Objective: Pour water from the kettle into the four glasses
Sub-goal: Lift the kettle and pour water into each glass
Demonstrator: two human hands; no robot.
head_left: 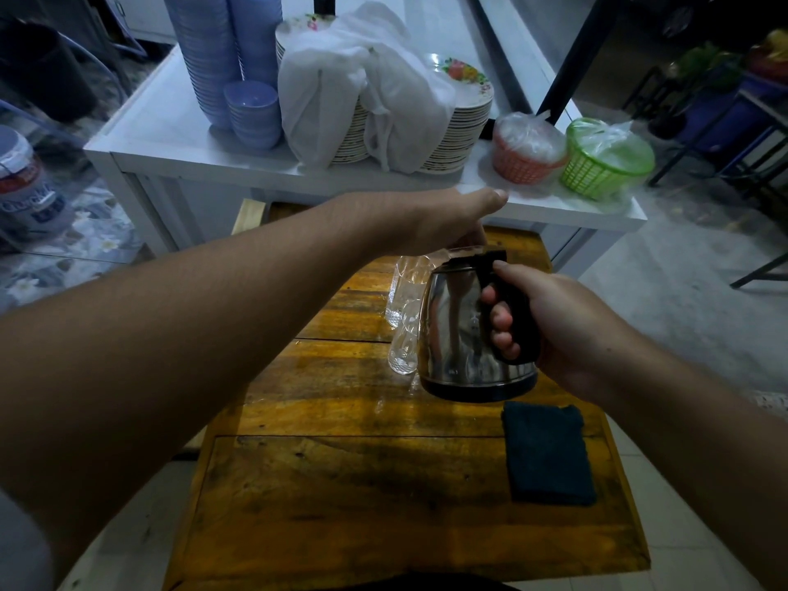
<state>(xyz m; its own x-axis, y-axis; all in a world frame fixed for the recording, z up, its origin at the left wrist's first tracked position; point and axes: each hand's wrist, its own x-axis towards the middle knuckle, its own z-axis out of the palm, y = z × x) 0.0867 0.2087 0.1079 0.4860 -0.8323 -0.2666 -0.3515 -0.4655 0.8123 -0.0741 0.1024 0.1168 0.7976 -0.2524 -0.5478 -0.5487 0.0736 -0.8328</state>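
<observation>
Kettle (458,322): stainless body, black base and black handle, held upright just above the wooden worktop (341,484), base clear of the surface. Right hand (550,322) is wrapped tight around the handle, thumb on top near the lid, 3 fingers visible curled through the grip. Left hand (443,219) reaches across over the kettle's far side, beyond the lid; its fingers are hidden behind the kettle and forearm, so cannot tell whether it is gripping anything. Glasses: 2 clear tall glasses in view, standing upright on the worktop just left of the kettle, the nearer glass (403,347) partly overlapped by the kettle body, the farther glass (405,287) just behind it. Water level in either glass not readable. A wet sheen shows on the wood in front of the nearer glass. Dark folded cloth (548,452) lies flat on the worktop near its right edge, just in front of the kettle. Behind the worktop, a white table (170,134) carries stacked blue bowls (226,53), stacked floral plates (460,117) draped with a white cloth (362,91), an orange basket (524,151) and a green basket (605,159), both baskets covered in clear plastic.
</observation>
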